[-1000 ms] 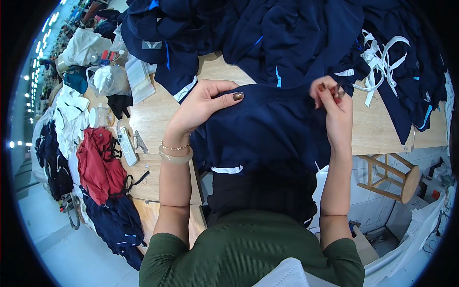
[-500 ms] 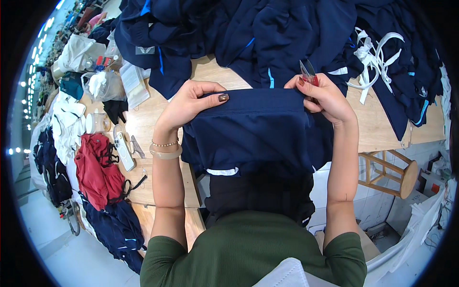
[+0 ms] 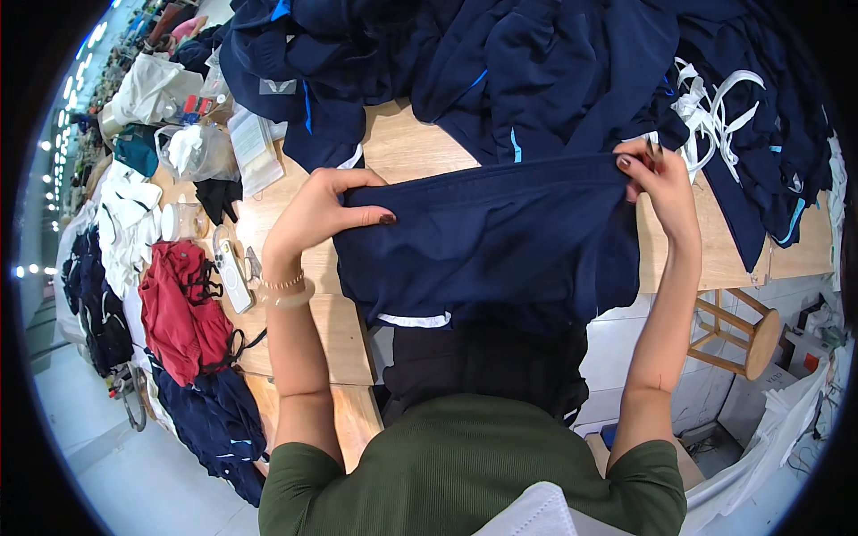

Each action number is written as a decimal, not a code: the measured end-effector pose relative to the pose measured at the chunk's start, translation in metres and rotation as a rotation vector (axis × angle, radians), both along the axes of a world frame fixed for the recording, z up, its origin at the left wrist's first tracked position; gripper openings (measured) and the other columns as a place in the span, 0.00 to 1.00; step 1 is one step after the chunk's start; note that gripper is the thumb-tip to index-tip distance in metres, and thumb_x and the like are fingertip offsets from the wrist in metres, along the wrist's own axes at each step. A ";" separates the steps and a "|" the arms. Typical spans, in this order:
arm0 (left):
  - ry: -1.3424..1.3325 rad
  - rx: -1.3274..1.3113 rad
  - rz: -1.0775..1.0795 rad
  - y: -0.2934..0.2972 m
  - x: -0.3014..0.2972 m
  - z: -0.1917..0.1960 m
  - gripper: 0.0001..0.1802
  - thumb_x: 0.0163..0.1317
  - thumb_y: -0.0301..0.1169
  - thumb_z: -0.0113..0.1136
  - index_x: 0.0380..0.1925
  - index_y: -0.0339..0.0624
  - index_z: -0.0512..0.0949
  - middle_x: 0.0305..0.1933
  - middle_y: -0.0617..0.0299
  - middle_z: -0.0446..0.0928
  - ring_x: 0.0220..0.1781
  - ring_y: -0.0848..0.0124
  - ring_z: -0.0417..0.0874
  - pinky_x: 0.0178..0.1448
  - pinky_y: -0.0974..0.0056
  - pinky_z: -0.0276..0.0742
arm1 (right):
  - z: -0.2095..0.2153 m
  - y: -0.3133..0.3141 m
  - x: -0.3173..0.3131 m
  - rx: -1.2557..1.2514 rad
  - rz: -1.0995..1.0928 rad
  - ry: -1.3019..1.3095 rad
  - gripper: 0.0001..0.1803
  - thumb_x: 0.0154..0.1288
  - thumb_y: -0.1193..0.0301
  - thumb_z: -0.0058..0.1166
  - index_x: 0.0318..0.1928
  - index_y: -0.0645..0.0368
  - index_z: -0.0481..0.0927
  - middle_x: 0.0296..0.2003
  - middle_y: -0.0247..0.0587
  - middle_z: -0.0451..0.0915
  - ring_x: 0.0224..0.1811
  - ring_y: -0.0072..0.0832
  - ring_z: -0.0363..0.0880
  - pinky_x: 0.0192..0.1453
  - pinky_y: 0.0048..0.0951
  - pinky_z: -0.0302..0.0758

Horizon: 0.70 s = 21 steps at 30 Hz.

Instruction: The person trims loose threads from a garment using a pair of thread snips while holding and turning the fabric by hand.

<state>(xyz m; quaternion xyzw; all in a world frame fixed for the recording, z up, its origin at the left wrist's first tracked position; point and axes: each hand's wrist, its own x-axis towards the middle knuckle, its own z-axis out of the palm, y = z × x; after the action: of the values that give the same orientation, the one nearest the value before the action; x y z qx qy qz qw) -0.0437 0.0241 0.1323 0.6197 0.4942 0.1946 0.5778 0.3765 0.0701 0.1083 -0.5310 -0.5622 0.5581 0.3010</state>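
A navy garment (image 3: 483, 241) is stretched between my two hands, its wide stitched band along the upper edge. My left hand (image 3: 323, 211) pinches the left end of that band, thumb on top and fingers behind. At the other end, my right hand (image 3: 660, 183) grips the band between thumb and fingers. Small thread snips (image 3: 655, 154) are tucked in the same right hand, mostly hidden by the fingers and blurred. The lower part of the cloth hangs toward my lap, where a white label (image 3: 413, 319) shows.
Heaped navy garments (image 3: 554, 71) cover the far side of the wooden table (image 3: 407, 143). White straps (image 3: 715, 116) lie on the heap at right. To the left are a phone (image 3: 233, 279), a red garment (image 3: 186, 308) and plastic bags (image 3: 198, 154). A wooden stool (image 3: 760, 344) stands lower right.
My hands have moved apart, the right one outward to the right and the left one slightly left. The band between them is now drawn wider and slants up to the right.
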 end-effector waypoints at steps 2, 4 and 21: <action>0.614 0.800 -0.067 -0.013 0.008 0.004 0.09 0.54 0.24 0.69 0.36 0.46 0.85 0.32 0.70 0.78 0.36 0.72 0.77 0.52 0.65 0.64 | -0.007 -0.022 -0.001 0.454 0.045 -0.165 0.11 0.64 0.86 0.50 0.41 0.65 0.84 0.39 0.35 0.84 0.40 0.21 0.82 0.41 0.19 0.76; 0.783 1.092 0.066 -0.034 0.023 -0.019 0.17 0.47 0.22 0.63 0.38 0.54 0.86 0.39 0.71 0.77 0.43 0.69 0.76 0.57 0.56 0.60 | -0.017 -0.043 -0.002 0.493 0.094 -0.321 0.22 0.59 0.92 0.45 0.48 0.63 0.83 0.55 0.41 0.82 0.55 0.32 0.82 0.55 0.24 0.77; 0.786 0.942 0.193 -0.081 0.064 -0.073 0.23 0.50 0.22 0.60 0.47 0.56 0.85 0.55 0.64 0.76 0.59 0.59 0.71 0.64 0.50 0.61 | -0.063 -0.078 -0.024 0.365 -0.058 -0.333 0.23 0.62 0.89 0.51 0.54 0.56 0.84 0.62 0.37 0.78 0.63 0.36 0.77 0.65 0.29 0.74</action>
<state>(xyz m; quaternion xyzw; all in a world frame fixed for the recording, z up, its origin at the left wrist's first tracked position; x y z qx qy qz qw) 0.0204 -0.0568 0.0593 0.7860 0.5849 0.2004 -0.0033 0.3525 -0.0078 0.0450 -0.5683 -0.6799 0.3432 0.3113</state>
